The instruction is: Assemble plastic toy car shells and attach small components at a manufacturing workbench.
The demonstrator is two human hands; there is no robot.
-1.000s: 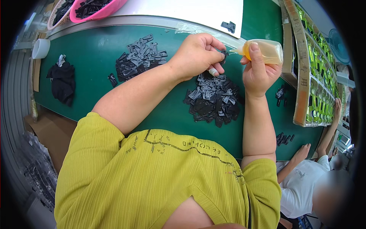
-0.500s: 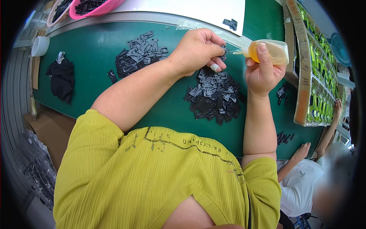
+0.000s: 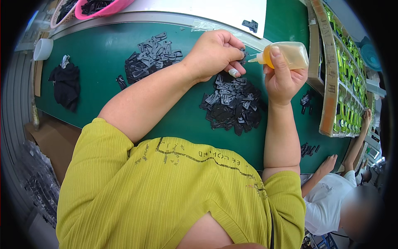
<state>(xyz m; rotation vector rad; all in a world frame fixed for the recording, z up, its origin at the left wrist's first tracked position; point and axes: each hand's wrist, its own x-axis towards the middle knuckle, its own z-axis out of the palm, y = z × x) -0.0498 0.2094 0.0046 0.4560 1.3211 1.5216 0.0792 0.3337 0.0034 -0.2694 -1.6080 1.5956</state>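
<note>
My left hand [image 3: 219, 54] pinches a small black plastic part [image 3: 243, 56], mostly hidden by the fingers; one fingertip has a white wrap. In my right hand [image 3: 285, 81] is a clear squeeze bottle [image 3: 292, 55] holding yellowish liquid, tipped on its side. Its narrow nozzle points left and ends close to the part; whether they touch I cannot tell. Just below both hands lies a heap of black plastic parts [image 3: 232, 106] on the green tabletop [image 3: 99, 41]. Another pile of similar grey-black parts [image 3: 151, 56] sits left of it, behind my left forearm.
A black cloth [image 3: 65, 87] and a white cup [image 3: 43, 50] are at the left. Pink baskets [image 3: 99, 12] of black parts stand at the far left. A white board [image 3: 207, 12] carries one black part. To the right, a tray of green pieces [image 3: 344, 83] rises beside a co-worker's arm [image 3: 327, 166].
My right hand has shifted the bottle slightly left, so its nozzle is nearer the part. My left hand has hardly moved.
</note>
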